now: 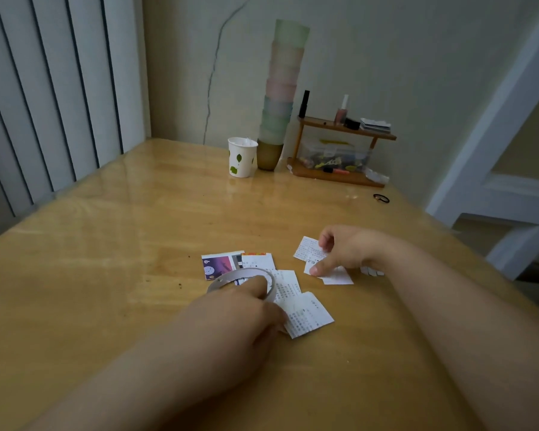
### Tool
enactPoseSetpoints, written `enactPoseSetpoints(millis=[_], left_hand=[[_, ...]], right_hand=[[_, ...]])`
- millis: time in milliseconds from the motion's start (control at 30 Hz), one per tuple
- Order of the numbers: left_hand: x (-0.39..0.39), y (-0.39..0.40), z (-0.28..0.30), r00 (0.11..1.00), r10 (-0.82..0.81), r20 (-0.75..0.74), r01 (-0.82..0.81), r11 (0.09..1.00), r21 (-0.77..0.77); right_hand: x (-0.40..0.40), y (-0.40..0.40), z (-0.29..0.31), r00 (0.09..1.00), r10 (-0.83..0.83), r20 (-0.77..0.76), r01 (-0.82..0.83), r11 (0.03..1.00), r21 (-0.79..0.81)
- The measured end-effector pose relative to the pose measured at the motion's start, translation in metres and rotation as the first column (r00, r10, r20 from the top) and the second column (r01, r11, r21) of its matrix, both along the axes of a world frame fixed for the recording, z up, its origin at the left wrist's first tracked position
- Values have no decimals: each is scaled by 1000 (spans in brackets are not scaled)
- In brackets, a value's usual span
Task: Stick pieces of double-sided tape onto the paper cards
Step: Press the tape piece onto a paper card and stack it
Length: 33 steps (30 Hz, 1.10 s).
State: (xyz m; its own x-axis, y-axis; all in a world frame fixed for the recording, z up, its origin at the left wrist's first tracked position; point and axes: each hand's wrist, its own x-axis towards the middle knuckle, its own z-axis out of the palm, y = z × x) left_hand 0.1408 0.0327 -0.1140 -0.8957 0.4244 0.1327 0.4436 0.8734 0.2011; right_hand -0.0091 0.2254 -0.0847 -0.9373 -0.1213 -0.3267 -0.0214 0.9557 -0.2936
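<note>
The left hand [246,309] grips the tape roll [241,279] over the near paper cards [308,315]. Right of the roll, the right hand [339,253] pinches another card [311,248] on the counter [106,244]. Loose tape could snag a neighbouring card.

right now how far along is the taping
Done: no card visibly carries tape; some small white pieces lie by the right wrist. In hand: the left hand holds the tape roll; the right hand pinches a card. Left: the cards spread on the table.
</note>
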Motion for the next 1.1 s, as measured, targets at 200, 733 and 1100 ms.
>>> enactPoseSetpoints(millis=[200, 733, 1100], left_hand=[[1, -1, 1, 994, 52, -92, -45, 996, 78], [-2, 0, -6, 999, -27, 25, 26, 998, 60], [5, -3, 2, 997, 30, -69, 1, 916, 402]], right_hand=[[12, 9, -4, 999, -12, -51, 14, 999, 40], [9, 6, 0, 999, -42, 30, 43, 998, -37], [22, -5, 12, 994, 77, -84, -74, 997, 38]])
